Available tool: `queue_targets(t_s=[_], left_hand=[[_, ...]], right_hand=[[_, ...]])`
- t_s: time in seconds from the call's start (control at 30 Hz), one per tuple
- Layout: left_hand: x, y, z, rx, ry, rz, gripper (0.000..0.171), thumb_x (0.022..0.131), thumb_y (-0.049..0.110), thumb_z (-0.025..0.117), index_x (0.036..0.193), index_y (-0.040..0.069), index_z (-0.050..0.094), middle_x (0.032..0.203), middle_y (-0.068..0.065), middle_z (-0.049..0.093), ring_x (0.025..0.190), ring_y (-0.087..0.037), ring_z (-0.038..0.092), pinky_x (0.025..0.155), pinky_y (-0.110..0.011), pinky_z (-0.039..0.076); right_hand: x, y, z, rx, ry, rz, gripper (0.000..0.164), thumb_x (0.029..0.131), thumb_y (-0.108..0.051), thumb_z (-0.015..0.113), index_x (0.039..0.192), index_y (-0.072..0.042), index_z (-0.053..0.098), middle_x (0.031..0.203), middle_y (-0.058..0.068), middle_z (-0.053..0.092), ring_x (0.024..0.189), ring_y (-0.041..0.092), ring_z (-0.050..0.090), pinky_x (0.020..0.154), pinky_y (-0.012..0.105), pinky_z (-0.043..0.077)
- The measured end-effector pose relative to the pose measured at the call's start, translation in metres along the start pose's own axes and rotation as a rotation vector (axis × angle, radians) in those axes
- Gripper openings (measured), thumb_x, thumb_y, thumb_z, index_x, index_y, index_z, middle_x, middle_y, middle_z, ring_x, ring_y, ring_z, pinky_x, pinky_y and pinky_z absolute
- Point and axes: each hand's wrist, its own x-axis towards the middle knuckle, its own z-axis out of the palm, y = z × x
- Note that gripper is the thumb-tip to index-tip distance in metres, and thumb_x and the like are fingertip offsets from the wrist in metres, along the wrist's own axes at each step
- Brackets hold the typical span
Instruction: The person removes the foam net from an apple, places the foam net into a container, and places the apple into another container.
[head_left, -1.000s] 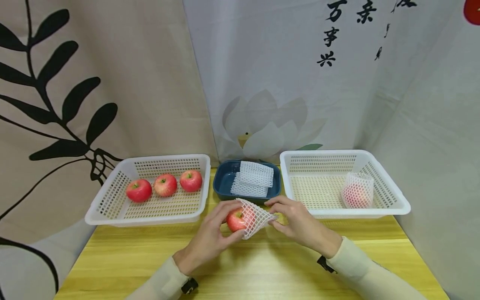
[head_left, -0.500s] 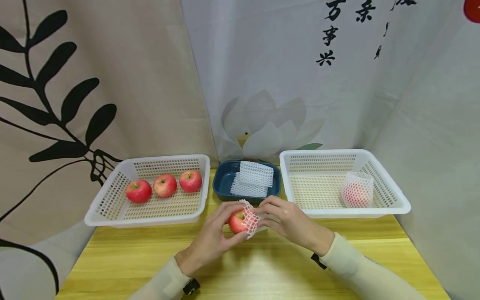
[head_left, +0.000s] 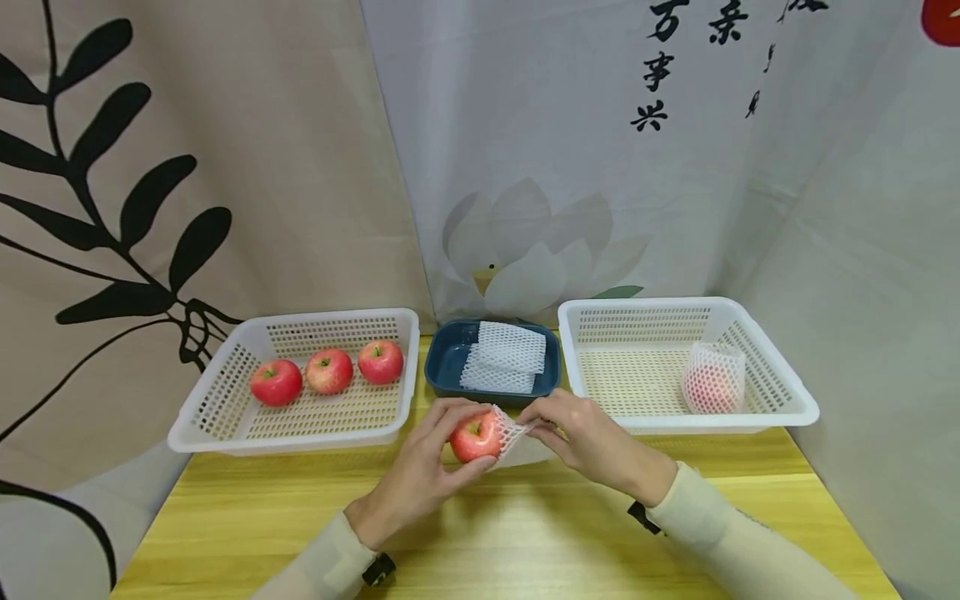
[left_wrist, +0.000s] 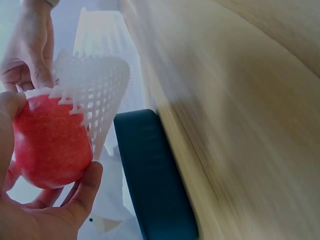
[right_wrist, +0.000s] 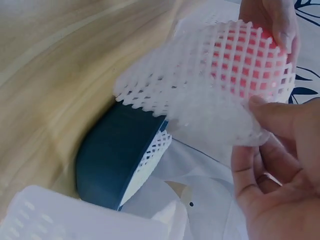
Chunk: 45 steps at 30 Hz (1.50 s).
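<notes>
A red apple (head_left: 474, 437) is gripped by my left hand (head_left: 423, 467), its fingers and thumb curled round the fruit. A white foam fruit net (left_wrist: 102, 90) covers the apple's right side in the head view. The net's loose end is pinched between the thumb and fingers of my right hand (head_left: 600, 442). In the right wrist view the foam net (right_wrist: 200, 85) spreads wide beyond the apple, and red shows through its mesh. Both hands hover over the table's middle, just in front of the blue tray.
A white basket (head_left: 292, 433) on the left holds 3 bare apples (head_left: 330, 371). Folded foam nets (head_left: 510, 350) lie in the blue tray (head_left: 553, 367) at the back centre. In the right white basket (head_left: 720, 425) sits one netted apple (head_left: 714, 382). A curtain hangs behind.
The net has been drawn onto the apple's right side, its loose end shifting rightward with my right hand's pinch. My left hand stays nearly in place round the apple.
</notes>
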Motion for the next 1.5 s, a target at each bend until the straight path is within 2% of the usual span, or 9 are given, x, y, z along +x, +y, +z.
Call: queue_targets(t_s=[0.2,0.3,0.5,0.7,0.9,1.1,1.37,1.5], left_hand=[[0.001,-0.002,-0.001,0.032,0.018,-0.020,0.067,0.101,0.029,0.095,0.161,0.026,0.066,0.155,-0.006,0.061,0.135,-0.021,0.069,0.109,-0.037,0.069],[0.001,-0.004,-0.001,0.039,0.029,-0.025,0.067,0.101,0.029,0.095,0.161,0.027,0.066,0.156,-0.006,0.061,0.136,-0.022,0.068,0.109,-0.038,0.070],[0.003,-0.005,-0.004,0.047,0.030,-0.041,0.065,0.103,0.030,0.093,0.162,0.025,0.066,0.160,-0.006,0.060,0.138,-0.022,0.069,0.110,-0.039,0.069],[0.000,-0.006,-0.004,0.061,0.011,-0.058,0.064,0.104,0.029,0.091,0.162,0.020,0.066,0.162,-0.006,0.060,0.140,-0.024,0.069,0.112,-0.041,0.068],[-0.004,-0.007,-0.003,0.053,0.008,-0.063,0.065,0.104,0.028,0.091,0.162,0.022,0.065,0.159,-0.006,0.061,0.137,-0.023,0.070,0.110,-0.039,0.069],[-0.006,-0.007,-0.004,0.063,-0.003,-0.084,0.065,0.104,0.031,0.091,0.163,0.026,0.064,0.158,-0.004,0.061,0.137,-0.022,0.068,0.110,-0.039,0.069],[0.002,-0.008,-0.004,0.070,0.015,-0.043,0.065,0.105,0.029,0.091,0.163,0.022,0.064,0.157,-0.004,0.061,0.136,-0.020,0.069,0.110,-0.039,0.069],[0.005,-0.007,-0.004,0.068,0.019,-0.054,0.065,0.104,0.028,0.091,0.162,0.020,0.064,0.157,-0.004,0.061,0.137,-0.021,0.069,0.111,-0.039,0.069]], right_hand=[[0.002,0.005,-0.011,-0.079,-0.036,0.062,0.034,0.098,0.005,0.089,0.130,-0.006,0.083,0.119,0.006,0.085,0.101,0.018,0.078,0.083,0.030,0.068],[0.007,0.006,-0.019,-0.116,-0.044,0.093,0.035,0.098,0.006,0.088,0.131,-0.006,0.084,0.116,0.007,0.084,0.096,0.017,0.076,0.081,0.031,0.067],[0.024,0.012,-0.032,-0.183,-0.013,0.137,0.027,0.098,0.007,0.088,0.124,-0.003,0.086,0.109,0.008,0.083,0.087,0.017,0.072,0.076,0.034,0.064],[0.043,0.021,-0.039,-0.197,-0.003,0.177,0.020,0.101,0.007,0.084,0.119,-0.001,0.087,0.105,0.010,0.082,0.082,0.018,0.070,0.074,0.037,0.063],[0.060,0.026,-0.041,-0.235,-0.011,0.261,0.012,0.105,-0.002,0.082,0.116,-0.001,0.087,0.105,0.011,0.083,0.088,0.024,0.076,0.081,0.045,0.068],[0.079,0.029,-0.038,-0.288,-0.048,0.334,0.015,0.106,-0.006,0.081,0.119,-0.001,0.087,0.110,0.014,0.083,0.097,0.032,0.081,0.086,0.049,0.070],[0.108,0.035,-0.036,-0.304,-0.101,0.390,0.016,0.109,-0.005,0.078,0.121,-0.001,0.087,0.118,0.017,0.085,0.106,0.036,0.083,0.091,0.051,0.071],[0.122,0.043,-0.033,-0.321,-0.111,0.422,0.017,0.109,-0.007,0.076,0.121,-0.002,0.086,0.118,0.018,0.085,0.105,0.038,0.082,0.089,0.052,0.071]])
